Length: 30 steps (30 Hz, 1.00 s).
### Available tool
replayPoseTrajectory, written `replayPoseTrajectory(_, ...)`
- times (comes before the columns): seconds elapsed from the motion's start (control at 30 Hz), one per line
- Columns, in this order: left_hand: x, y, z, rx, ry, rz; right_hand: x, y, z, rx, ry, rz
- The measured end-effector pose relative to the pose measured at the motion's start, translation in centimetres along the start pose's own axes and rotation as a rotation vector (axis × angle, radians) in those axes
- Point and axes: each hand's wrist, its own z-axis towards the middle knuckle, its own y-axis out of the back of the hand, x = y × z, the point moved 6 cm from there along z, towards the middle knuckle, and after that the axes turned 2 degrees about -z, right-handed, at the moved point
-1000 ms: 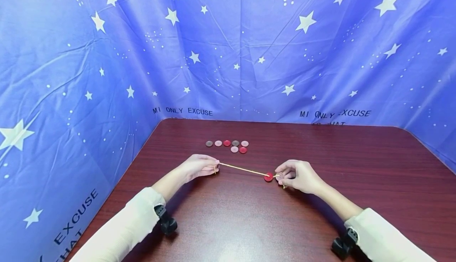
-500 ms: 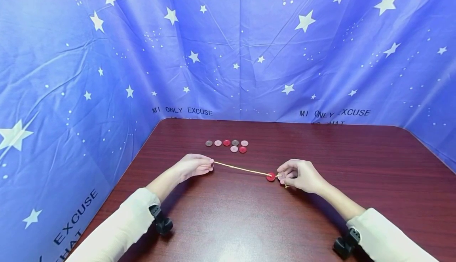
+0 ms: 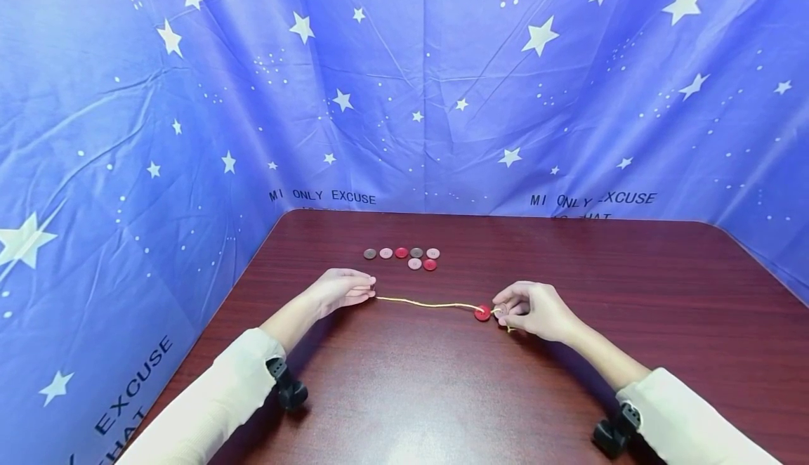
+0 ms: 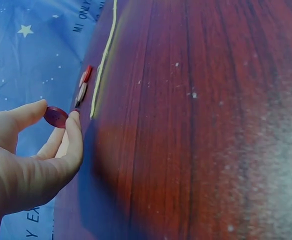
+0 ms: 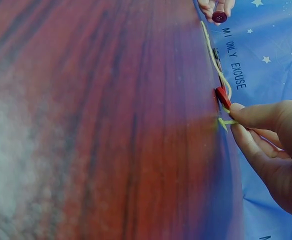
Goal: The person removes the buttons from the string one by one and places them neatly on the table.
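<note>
With thumb and fingertips, my left hand (image 3: pixel 341 291) pinches a dark reddish-brown button (image 4: pixel 56 117). Just off those fingertips is the free end of a yellow string (image 3: pixel 430 304), which runs slack across to the right. My right hand (image 3: pixel 537 312) pinches a pale pink button (image 3: pixel 501 310) that is partly covered by the fingers. Close beside it, a red button (image 3: pixel 482 312) is threaded on the string. The string's short knotted end (image 5: pixel 223 123) pokes out past the right fingertips in the right wrist view.
Farther back on the dark wooden table (image 3: pixel 392 395) lie several loose buttons in two rows, such as a grey-brown button (image 3: pixel 369 253), a red button (image 3: pixel 401 253) and a pink button (image 3: pixel 414 263). A blue star-patterned curtain (image 3: pixel 423 86) surrounds the table.
The string's left end has come away from my left hand and sagged, no longer taut. My left hand has shifted slightly left, still with its button. The right hand has barely moved.
</note>
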Motion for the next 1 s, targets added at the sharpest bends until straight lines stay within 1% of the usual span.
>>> replayPoseTrajectory(0.07, -0.2, 0.0, 0.2, -0.007, 0.000, -0.005, 0.0, 0.0, 0.0, 0.001, 0.001, -0.005)
replayPoseTrajectory(0.2, -0.5, -0.1, 0.7, -0.023, -0.004, 0.019, 0.0, 0.1, 0.0, 0.000, 0.006, -0.012)
replayPoseTrajectory(0.33, -0.7, 0.0, 1.2, -0.049, -0.028, 0.026, -0.1, 0.1, 0.1, -0.003, 0.012, -0.016)
replayPoseTrajectory(0.4, -0.8, 0.0, 1.5, -0.072, -0.047, 0.004, -0.1, 0.1, 0.1, -0.004, 0.013, -0.019)
replayPoseTrajectory(0.47, -0.9, 0.0, 1.8, -0.098, -0.064, -0.040, -0.1, 0.1, 0.1, -0.003, 0.014, -0.018)
replayPoseTrajectory(0.57, -1.1, -0.1, 2.4, -0.121, -0.083, -0.085, -0.1, 0.1, 0.1, -0.002, 0.014, -0.016)
replayPoseTrajectory(0.7, -1.4, -0.4, 3.0, -0.139, -0.090, -0.097, -0.1, 0.1, 0.1, -0.006, 0.012, -0.019)
replayPoseTrajectory(1.0, -1.9, -1.3, 4.2, -0.221, -0.067, -0.067, 0.1, 0.3, -0.1, -0.020, 0.015, -0.021)
